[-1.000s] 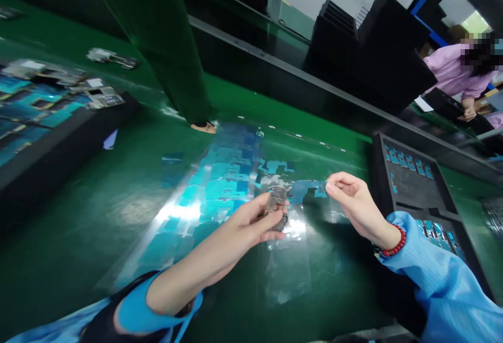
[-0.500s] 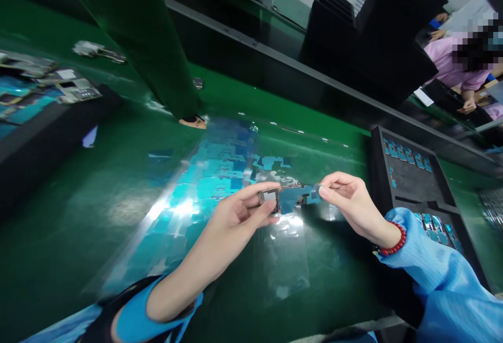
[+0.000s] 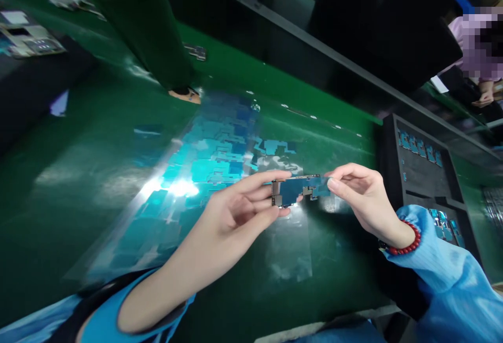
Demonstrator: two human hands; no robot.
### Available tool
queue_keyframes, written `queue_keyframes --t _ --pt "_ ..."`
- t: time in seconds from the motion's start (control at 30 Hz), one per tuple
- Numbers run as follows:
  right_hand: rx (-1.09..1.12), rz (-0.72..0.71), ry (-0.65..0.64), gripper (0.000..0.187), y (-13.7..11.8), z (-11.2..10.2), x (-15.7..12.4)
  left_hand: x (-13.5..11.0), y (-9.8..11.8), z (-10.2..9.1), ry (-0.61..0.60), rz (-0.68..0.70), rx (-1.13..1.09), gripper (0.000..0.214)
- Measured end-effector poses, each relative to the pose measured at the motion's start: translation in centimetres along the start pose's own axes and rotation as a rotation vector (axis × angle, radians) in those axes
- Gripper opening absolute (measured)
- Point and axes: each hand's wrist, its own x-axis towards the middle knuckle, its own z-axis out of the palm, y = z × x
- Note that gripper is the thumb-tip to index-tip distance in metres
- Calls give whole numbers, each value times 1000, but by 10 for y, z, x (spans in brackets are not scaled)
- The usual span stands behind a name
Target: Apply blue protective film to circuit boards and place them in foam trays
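Observation:
A small circuit board (image 3: 296, 190) with a blue face is held level above the green bench between both my hands. My left hand (image 3: 239, 212) pinches its left end between thumb and fingers. At the board's right end, my right hand (image 3: 361, 196) grips it with thumb and forefinger; a red bead bracelet (image 3: 404, 241) circles that wrist. Below the board a clear plastic sheet (image 3: 286, 254) lies flat on the bench, and a spread of blue film pieces (image 3: 208, 165) covers the bench beyond my left hand.
A black tray (image 3: 393, 175) with several blue parts stands at the right. A green post (image 3: 149, 29) rises at the back. More boards (image 3: 27, 39) lie on a dark tray at far left. Another person in pink (image 3: 475, 55) works at upper right.
The board has turned from edge-on in my left hand to level, blue face toward me. My right hand came in and took hold of its right end. The view shifted up slightly.

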Motion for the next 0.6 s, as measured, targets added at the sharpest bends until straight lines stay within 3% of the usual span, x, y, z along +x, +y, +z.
queue_keyframes --t 0.4,0.6 --pt "-10 -37 -5 9 0 5 -2 -4 -10 1 -2 83 -62 42" --pt "-45 -32 5 9 -2 6 -3 -8 -11 2 42 27 -53 43"
